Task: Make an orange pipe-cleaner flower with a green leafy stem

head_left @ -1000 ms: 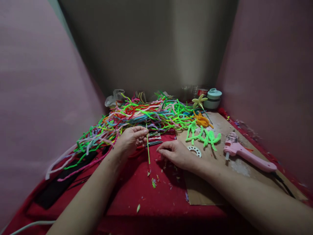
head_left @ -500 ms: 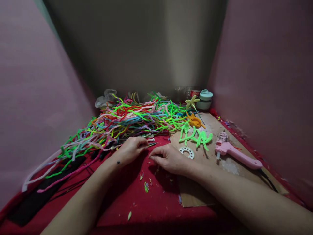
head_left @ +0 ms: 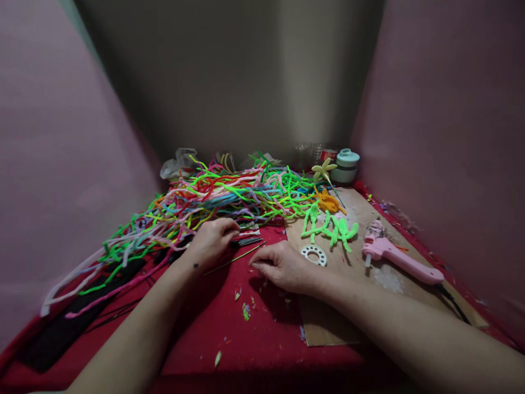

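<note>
My left hand (head_left: 213, 239) hovers at the front edge of the pipe cleaner pile, fingers curled together; anything in them is hidden. Just past its fingertips lie a slim pointed tool with a dark handle (head_left: 247, 242) and a bundle of thin pale strands (head_left: 249, 226). A thin yellow-green stick (head_left: 238, 258) slants across the red cloth between my hands. Its upper end comes near my right hand (head_left: 281, 265), whose fingers are bent inward and closed, their tips too small to show any held item. Beside that wrist, a white ring with holes (head_left: 314, 255) rests on the board.
Colourful pipe cleaners (head_left: 221, 191) are heaped at the back. On the brown board (head_left: 328, 328) are green fuzzy shapes (head_left: 330, 227), an orange fuzzy piece (head_left: 328, 201), a yellow flower (head_left: 324, 171) and a pink glue gun (head_left: 400, 260). A lidded jar (head_left: 345, 166) stands behind; scraps dot the red cloth (head_left: 229, 345).
My left hand has shifted slightly left and back, away from the right hand. The yellow-green stick and more of the dark-handled tool now show. My right hand stays almost still.
</note>
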{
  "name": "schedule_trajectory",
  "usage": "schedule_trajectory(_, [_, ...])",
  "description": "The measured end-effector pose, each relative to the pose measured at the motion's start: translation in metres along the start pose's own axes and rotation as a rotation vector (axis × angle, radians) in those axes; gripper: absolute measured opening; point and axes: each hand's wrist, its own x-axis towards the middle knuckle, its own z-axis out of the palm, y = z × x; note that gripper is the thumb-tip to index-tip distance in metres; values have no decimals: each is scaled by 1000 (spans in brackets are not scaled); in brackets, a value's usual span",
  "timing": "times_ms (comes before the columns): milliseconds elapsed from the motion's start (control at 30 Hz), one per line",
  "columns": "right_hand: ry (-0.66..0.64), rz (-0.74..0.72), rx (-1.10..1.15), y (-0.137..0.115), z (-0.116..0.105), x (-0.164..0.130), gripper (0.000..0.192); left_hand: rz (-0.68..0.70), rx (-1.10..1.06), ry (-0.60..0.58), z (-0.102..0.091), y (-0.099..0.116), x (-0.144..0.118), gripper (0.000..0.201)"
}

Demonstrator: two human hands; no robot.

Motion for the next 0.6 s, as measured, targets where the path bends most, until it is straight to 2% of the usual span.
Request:
schedule_trajectory(100, [3, -10, 0, 0, 0, -1, 19, -29, 153, 87, -2, -15, 2, 22])
schedule_trajectory(200, [-1, -21, -4, 0, 1, -1, 20, -31, 231, 52, -1, -23, 2, 22])
schedule_trajectory(400, [-9, -6, -10, 0, 1, 0, 20, 40, 267, -23, 5, -20, 4, 26])
schedule_trajectory(600, [-8, -15, 1, 2, 1, 0, 22, 126, 243, 60, 5, -18, 2, 23])
